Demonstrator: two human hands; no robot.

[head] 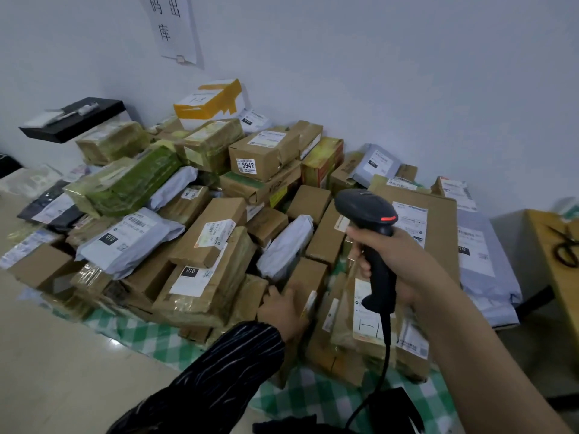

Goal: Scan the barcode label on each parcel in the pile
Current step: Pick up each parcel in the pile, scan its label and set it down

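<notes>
Head view: a pile of parcels (219, 195) fills the floor against a pale wall (407, 73), lying on a green-and-white checked cloth (313, 399). The pile mixes brown cardboard boxes, tape-wrapped packs and grey mailer bags, most bearing white labels. A large flat carton (438, 220) lies at the right of the pile, with a grey mailer bag (482, 267) just beside it. A white box with yellow tape (210, 100) tops the pile at the back, near a paper sign (170, 26) on the wall. A black tray (73, 119) sits at the left, and at the far right a wooden worktop (560, 277) carries black scissors (567, 249).

The right arm, bare, reaches in from the lower right, and the right hand (398, 264) is closed around the grip of a black barcode scanner (371, 230), held upright above the near parcels. The scanner's head points left over the pile, and its cable (380, 380) hangs down to the cloth.

The left arm, in a dark striped sleeve (219, 371), extends from the bottom centre. The left hand (283, 308) rests palm down with its fingers curled over the edge of a small brown box (308, 278) at the front of the pile; a narrow white label (309, 303) shows on that box's side, just by the hand.
</notes>
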